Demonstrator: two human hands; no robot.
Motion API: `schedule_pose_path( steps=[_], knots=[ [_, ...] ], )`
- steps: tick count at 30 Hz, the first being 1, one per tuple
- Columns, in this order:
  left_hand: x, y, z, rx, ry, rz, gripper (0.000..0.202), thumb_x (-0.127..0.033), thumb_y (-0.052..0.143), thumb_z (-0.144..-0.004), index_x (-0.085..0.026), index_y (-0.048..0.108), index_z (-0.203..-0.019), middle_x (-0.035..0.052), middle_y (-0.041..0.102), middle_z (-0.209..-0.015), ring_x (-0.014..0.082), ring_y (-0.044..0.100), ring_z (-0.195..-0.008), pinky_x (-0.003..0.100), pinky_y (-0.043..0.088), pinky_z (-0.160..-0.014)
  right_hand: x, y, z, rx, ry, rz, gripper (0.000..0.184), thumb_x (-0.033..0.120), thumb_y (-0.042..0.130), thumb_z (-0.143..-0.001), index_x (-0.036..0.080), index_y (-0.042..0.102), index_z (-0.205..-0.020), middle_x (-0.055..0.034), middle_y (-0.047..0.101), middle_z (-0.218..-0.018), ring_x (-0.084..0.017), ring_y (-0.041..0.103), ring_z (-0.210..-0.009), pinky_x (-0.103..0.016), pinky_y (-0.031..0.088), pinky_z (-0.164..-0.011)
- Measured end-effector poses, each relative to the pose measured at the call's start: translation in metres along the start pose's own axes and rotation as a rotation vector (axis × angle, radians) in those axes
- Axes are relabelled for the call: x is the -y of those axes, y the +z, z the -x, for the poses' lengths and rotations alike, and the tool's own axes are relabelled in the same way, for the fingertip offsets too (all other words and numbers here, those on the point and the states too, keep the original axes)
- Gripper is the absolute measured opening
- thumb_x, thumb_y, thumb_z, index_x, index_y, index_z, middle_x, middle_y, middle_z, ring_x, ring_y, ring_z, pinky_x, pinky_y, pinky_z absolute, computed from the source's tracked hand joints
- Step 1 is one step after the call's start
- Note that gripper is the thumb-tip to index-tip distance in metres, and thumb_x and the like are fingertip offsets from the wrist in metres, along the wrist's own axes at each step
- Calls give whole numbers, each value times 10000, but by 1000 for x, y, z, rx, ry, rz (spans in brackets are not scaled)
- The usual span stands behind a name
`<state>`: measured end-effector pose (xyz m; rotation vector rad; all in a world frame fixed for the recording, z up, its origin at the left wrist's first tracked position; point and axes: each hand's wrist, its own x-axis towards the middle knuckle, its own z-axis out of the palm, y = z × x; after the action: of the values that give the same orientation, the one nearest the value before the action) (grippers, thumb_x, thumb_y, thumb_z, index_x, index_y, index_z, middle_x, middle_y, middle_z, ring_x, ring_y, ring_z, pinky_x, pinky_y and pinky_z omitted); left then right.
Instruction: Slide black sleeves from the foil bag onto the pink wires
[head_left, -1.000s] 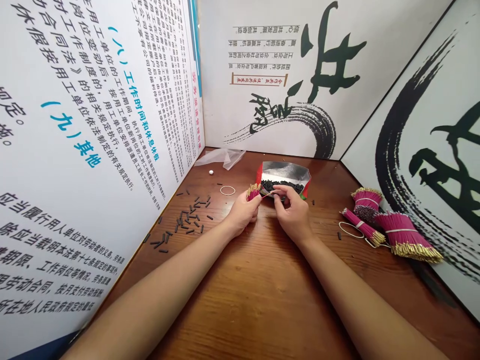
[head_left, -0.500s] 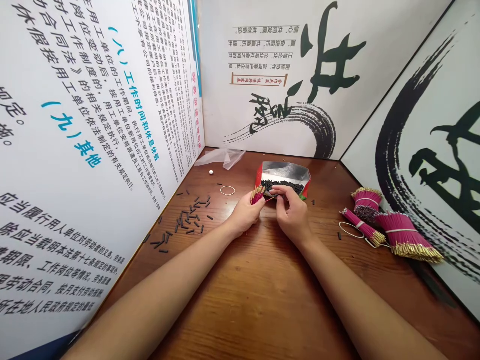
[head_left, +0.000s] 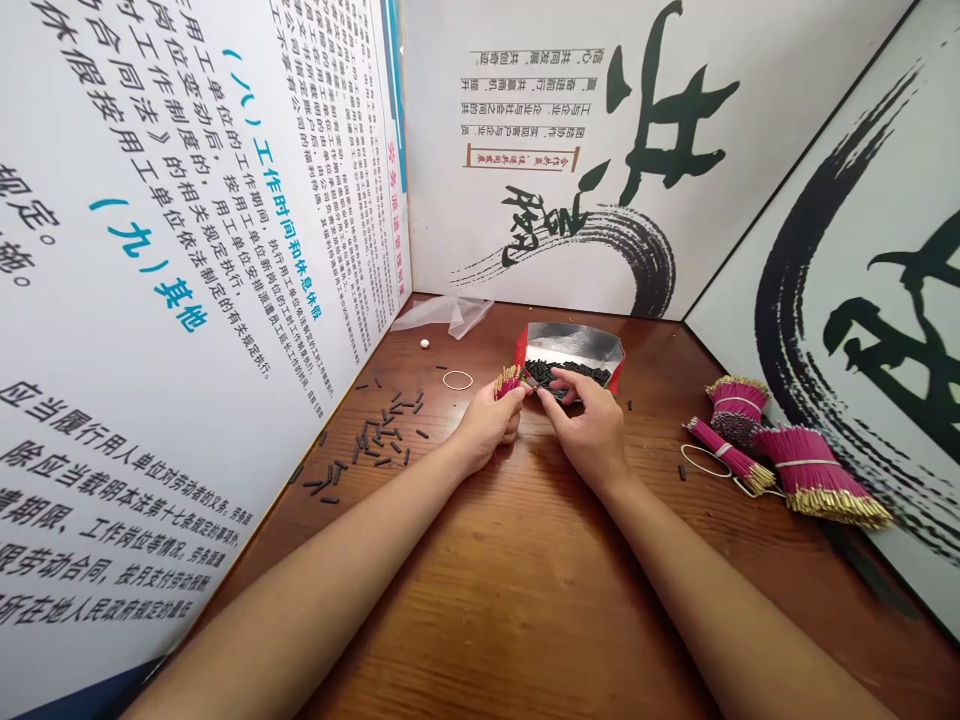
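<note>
My left hand (head_left: 487, 425) is closed around a bundle of magenta wires (head_left: 507, 381), their gold-coloured metal ends standing up above the fingers. My right hand (head_left: 592, 425) is just to its right, thumb and forefinger drawn close together by the left fingertips. Whatever those fingers pinch is too small to make out. Right behind both hands sits an opened red bag (head_left: 616, 368) with a silvery inside, holding a heap of short black tubes (head_left: 592, 372). The right hand partly covers the bag's front.
Loose black tubes (head_left: 384, 437) are scattered on the wooden table (head_left: 480, 580) at left. Nearby lie a rubber band (head_left: 457, 380), a small white piece (head_left: 424, 343) and clear plastic film (head_left: 457, 315). Tied magenta wire bundles (head_left: 806, 455) lie at right. Printed panels (head_left: 540, 250) enclose the table.
My right thumb has stretched out toward the left fingertips, and the right hand has turned slightly. A single wire that showed between the hands is now hardly visible. The left hand has tilted slightly.
</note>
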<state>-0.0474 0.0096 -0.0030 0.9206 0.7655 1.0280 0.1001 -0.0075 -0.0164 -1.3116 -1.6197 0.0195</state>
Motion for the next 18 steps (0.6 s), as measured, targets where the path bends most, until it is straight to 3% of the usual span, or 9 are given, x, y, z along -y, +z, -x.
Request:
schedule_pose_path(
  steps=[12,18],
  knots=[
    [0,-2,1,24,0,-10,157,-288,627,-849,-178,530,-905,-119,294,-529,21,190,-373,164,130,-379,-1,0,0,-1,-77,65,211,364,615,-908,213,748,-968,-32,760,-857,-183,620,-719,-353,420,-765],
    [-2,-1,1,28,-11,-16,123,-270,581,-858,-185,496,-882,-109,302,-579,15,173,-372,172,121,-373,-6,1,-1,-24,-13,194,257,246,548,-876,222,719,-1066,-60,761,-1000,-256,600,-978,-427,367,-901]
  ],
)
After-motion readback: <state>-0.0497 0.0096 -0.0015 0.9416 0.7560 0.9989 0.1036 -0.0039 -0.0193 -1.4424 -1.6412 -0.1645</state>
